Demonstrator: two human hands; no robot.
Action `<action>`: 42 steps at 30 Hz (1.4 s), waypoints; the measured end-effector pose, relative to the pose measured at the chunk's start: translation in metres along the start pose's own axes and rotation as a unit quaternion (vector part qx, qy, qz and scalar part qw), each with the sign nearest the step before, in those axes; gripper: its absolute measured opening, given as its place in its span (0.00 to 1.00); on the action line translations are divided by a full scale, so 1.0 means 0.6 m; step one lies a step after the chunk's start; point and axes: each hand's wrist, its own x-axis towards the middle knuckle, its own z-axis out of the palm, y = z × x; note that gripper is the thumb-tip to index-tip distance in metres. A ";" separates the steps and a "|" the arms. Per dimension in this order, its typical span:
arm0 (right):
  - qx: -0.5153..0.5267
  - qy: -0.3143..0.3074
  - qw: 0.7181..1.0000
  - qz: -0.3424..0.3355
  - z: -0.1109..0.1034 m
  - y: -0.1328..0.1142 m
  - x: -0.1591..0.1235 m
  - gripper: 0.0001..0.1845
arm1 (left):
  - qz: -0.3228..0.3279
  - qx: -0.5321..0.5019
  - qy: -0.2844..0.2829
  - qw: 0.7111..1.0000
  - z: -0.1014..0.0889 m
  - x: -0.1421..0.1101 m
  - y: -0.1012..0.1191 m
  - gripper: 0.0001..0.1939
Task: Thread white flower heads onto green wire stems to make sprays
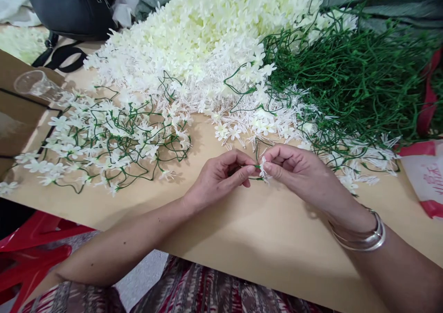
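Note:
Over the front part of the table my two hands meet, fingertips almost touching. My left hand pinches a green plastic stem between thumb and forefinger. In the fingertips of my right hand is a small white artificial flower, set against the stem's end; whether it is fully seated on the stem I cannot tell. Just beyond my hands lie loose white flowers with thin white stalks. To the left spreads a batch of white flowers on green stems.
A tall heap of white and pale yellow blossoms fills the back. Green stems are piled at the back right. A clear plastic cup lies at the left by a cardboard box. A black bag and red stool are nearby.

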 end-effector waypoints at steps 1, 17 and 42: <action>-0.002 -0.001 1.000 0.003 0.001 0.001 0.000 0.16 | -0.003 0.006 0.002 1.000 0.000 -0.001 0.001 0.19; 0.016 0.032 0.999 0.010 0.019 0.024 -0.001 0.11 | -0.038 -0.007 0.027 0.999 0.005 -0.006 -0.001 0.22; 0.204 0.122 0.971 -0.009 -0.015 0.046 0.023 0.18 | 0.329 0.555 0.307 0.699 -0.054 -0.042 0.035 0.23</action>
